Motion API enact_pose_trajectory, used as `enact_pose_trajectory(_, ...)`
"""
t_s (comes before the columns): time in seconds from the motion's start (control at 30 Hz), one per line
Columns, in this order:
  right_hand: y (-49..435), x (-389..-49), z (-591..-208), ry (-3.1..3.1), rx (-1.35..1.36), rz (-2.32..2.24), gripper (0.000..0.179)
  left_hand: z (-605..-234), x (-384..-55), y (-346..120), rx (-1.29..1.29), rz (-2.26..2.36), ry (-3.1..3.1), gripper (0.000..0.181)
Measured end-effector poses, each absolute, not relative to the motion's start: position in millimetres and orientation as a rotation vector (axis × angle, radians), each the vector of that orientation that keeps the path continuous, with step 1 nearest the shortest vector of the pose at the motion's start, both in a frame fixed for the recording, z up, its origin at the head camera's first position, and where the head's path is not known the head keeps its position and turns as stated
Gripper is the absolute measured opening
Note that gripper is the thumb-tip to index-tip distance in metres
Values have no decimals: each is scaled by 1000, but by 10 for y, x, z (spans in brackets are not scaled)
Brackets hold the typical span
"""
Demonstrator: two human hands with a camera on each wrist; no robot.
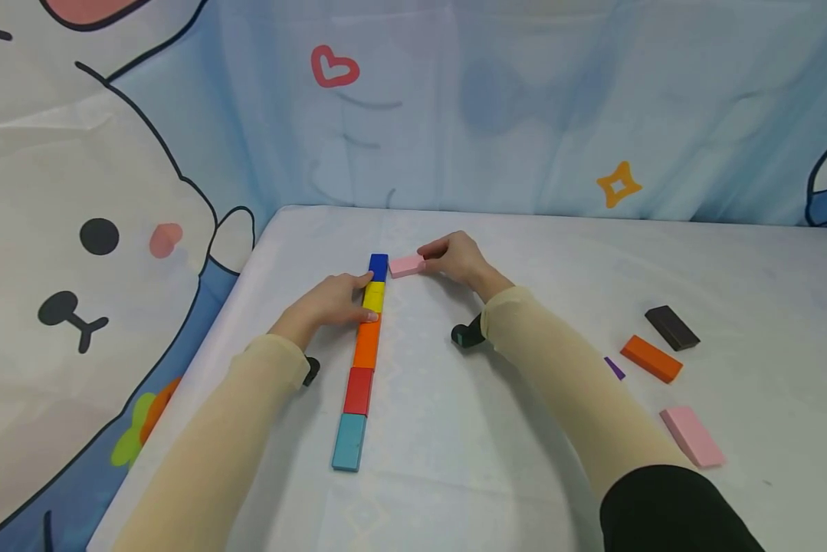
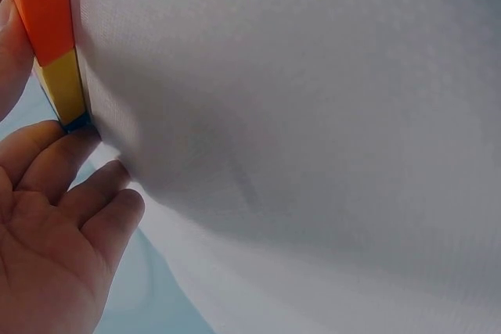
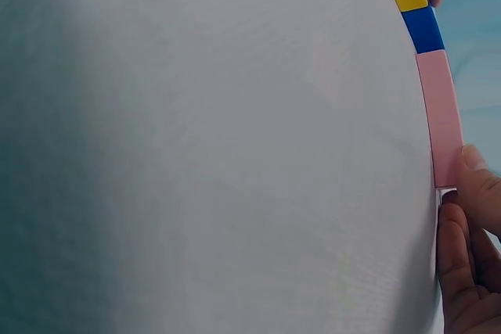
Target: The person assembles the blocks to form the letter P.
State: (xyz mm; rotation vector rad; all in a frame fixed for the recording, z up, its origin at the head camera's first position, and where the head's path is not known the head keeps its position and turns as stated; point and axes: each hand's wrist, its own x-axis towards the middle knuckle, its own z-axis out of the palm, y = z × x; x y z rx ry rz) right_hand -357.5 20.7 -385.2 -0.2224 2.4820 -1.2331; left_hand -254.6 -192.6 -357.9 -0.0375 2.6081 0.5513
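Note:
A row of blocks runs away from me on the white table: teal (image 1: 348, 442), red (image 1: 359, 391), orange (image 1: 367, 345), yellow (image 1: 374, 297) and blue (image 1: 379, 266) at the far end. My left hand (image 1: 329, 302) rests against the left side of the row, fingertips at the blue block and thumb near the yellow-orange joint. With thumb and fingers, my right hand (image 1: 460, 261) pinches the right end of a pink block (image 1: 406, 266). The pink block's other end is right at the blue block's right side, turned across the row.
To the right lie a black block (image 1: 671, 328), an orange block (image 1: 651, 359), another pink block (image 1: 692, 436) and a purple piece (image 1: 615, 369), partly covered by my right sleeve. A blue printed curtain (image 1: 523, 107) hangs behind the table (image 1: 523, 491).

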Motion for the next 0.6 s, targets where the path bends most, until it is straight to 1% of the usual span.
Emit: enact_pose_trajectory(0.6,200,-3564,-3868,2482,-228,-1240,40,-3577,-2546,-1917,-55,552,2606,84)
